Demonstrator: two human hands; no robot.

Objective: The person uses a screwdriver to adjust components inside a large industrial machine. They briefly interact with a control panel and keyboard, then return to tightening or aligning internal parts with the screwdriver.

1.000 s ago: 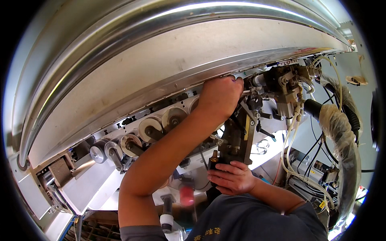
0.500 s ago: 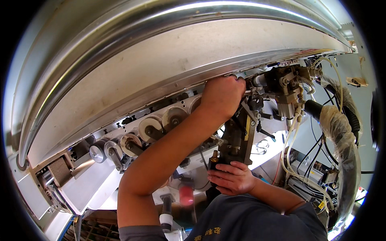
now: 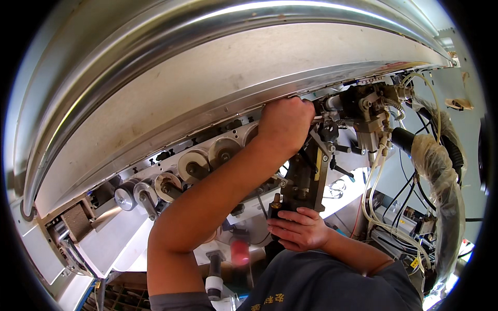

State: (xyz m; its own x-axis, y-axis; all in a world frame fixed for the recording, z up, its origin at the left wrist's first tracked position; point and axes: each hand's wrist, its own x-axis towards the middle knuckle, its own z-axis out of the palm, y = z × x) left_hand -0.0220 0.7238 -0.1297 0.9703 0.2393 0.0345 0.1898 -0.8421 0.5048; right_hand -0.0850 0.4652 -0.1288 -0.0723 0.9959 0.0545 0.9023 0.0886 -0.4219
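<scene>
Risking a scrape against the metal panel (image 3: 223, 75) just above the tucked left fingers (image 3: 304, 108) by slipping (cannot tell holding what), while curving right fingers (image 3: 291, 224) over the dark bracket (image 3: 302, 179).

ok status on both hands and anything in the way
Left hand at lower edge of metal panel, grip hidden. Right hand on lower end of dark bracket. Left forearm partly covers wheels.

A polished tubular rail (image 3: 290, 12) spans the upper edge, a plastic-wrapped hose (image 3: 440, 186) descends at right beside black cables (image 3: 402, 194), a blurred red cylinder (image 3: 240, 252) sits near a white collar (image 3: 213, 283), and an apparently compartmented rack (image 3: 127, 299) lies lower left.
</scene>
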